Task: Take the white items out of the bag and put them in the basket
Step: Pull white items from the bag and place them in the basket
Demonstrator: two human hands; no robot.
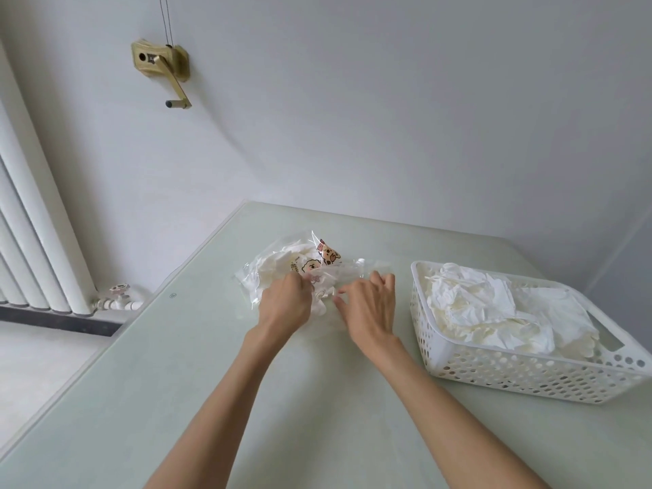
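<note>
left hand: my fingers pinch bag mouth
right hand: fingers loose beside it
risk: film slips, white items miss basket

A white radiator with a valve stands left; a brass crank hangs on the wall.

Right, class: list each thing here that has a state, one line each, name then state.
bag: lying on the table, white items inside
basket: upright, holding white items
left hand: gripping the bag
right hand: fingers spread on the bag
crank handle: hanging down on the wall
</note>
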